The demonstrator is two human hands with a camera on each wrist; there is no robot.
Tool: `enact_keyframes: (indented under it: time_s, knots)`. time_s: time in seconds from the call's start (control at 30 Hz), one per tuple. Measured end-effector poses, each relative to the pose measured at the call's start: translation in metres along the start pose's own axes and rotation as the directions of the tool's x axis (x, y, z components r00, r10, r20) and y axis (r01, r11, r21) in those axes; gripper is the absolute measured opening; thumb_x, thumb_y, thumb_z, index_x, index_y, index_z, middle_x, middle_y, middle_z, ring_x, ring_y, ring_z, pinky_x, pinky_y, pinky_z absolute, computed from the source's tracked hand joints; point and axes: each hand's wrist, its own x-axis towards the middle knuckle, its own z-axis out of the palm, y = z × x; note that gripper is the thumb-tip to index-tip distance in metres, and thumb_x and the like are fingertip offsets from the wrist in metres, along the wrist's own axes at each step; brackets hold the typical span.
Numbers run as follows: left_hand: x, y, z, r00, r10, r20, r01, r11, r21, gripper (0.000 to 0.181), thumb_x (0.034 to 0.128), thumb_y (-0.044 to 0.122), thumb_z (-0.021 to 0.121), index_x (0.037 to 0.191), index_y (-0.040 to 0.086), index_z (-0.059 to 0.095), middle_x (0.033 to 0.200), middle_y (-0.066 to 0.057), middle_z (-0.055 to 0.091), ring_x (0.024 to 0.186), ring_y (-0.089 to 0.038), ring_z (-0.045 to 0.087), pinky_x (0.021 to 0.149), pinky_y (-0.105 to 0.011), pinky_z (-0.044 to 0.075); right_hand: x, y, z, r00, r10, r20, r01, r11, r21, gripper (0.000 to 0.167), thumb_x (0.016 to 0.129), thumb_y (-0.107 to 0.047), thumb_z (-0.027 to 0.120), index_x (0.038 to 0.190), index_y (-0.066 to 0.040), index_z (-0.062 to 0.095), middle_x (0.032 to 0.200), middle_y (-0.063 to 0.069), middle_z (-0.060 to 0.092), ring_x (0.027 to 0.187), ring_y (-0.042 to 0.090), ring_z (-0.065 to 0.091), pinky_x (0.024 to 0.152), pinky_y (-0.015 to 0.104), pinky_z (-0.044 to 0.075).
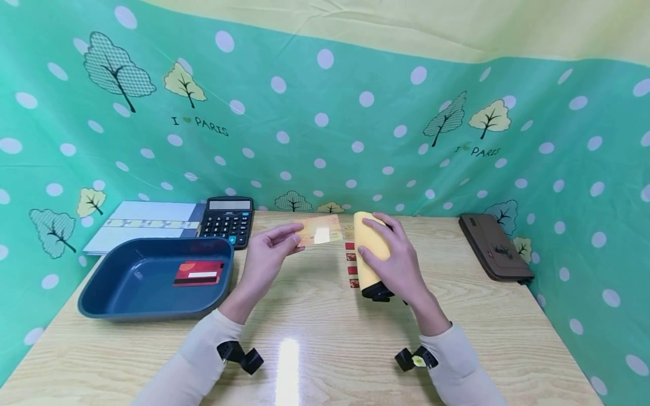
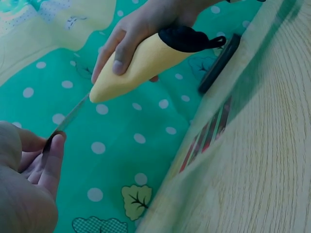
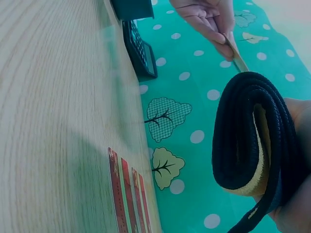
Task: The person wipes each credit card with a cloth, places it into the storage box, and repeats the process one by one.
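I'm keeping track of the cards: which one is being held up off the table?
The orange card, pinched in the left hand. One red card lies in the blue tray, and the other red cards lie on the table.

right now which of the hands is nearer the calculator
Left. The left hand pinches a card just right of the calculator; the right hand is farther right, gripping the yellow roll.

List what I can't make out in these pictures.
- Head view: the small print on the orange card, too small to read.
- Head view: the right ends of the red cards on the table, hidden by the yellow roll.
- Left wrist view: the orange card's faces, seen nearly edge-on.
- Right wrist view: most of the blue bin, cut off by the top edge.
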Motion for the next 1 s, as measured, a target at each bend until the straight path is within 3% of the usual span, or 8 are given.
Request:
enact_keyframes:
  time_s: [0.37,0.67,0.83,1.0]
  knots:
    - [-0.0007,0.0021,-0.0039,0.996,-0.045,0.071,0.047,0.999,-0.024,0.036,0.1033,-0.004,0.051,0.137,-0.008,0.06,0.145,-0.02,0.061,0.1,-0.012,0.076,0.097,-0.027,0.061,-0.0003,0.0,0.0004,1.0,0.003,0.004,-0.003,1.0,0.006,0.054,0.09,-0.017,0.08,0.142,-0.02,0.063,0.154,0.003,0.049,0.14,0.03,0.051,0.1,0.055,0.054]
    - [0.0003,0.001,-0.0038,0.997,-0.008,0.071,0.009,1.0,-0.021,0.036,0.1036,-0.006,0.053,0.139,-0.006,0.06,0.145,-0.021,0.061,0.107,-0.005,0.073,0.098,-0.027,0.06,-0.0011,0.0016,0.0013,1.0,-0.003,0.004,0.003,1.0,0.002,0.054,0.09,-0.016,0.08,0.141,-0.019,0.063,0.154,0.004,0.049,0.139,0.03,0.052,0.098,0.054,0.055]
    - [0.0002,-0.001,-0.0051,0.999,0.013,0.046,-0.011,0.999,-0.043,0.031,0.1042,0.0,0.056,0.134,-0.006,0.064,0.135,-0.021,0.068,0.105,-0.01,0.075,0.097,-0.029,0.061,-0.0011,0.0018,0.0021,1.0,-0.001,0.012,0.001,1.0,-0.009,0.055,0.09,-0.016,0.08,0.142,-0.02,0.063,0.154,0.004,0.048,0.136,0.031,0.055,0.09,0.047,0.057]
    - [0.0017,-0.0014,-0.0047,1.0,0.011,0.027,-0.01,0.998,-0.064,0.03,0.1041,0.007,0.06,0.129,-0.008,0.066,0.106,-0.006,0.08,0.095,-0.011,0.078,0.091,-0.029,0.064,-0.0012,0.0008,0.0015,1.0,-0.002,0.016,0.002,1.0,-0.011,0.055,0.09,-0.016,0.08,0.143,-0.021,0.062,0.155,0.004,0.048,0.134,0.031,0.056,0.086,0.045,0.057]
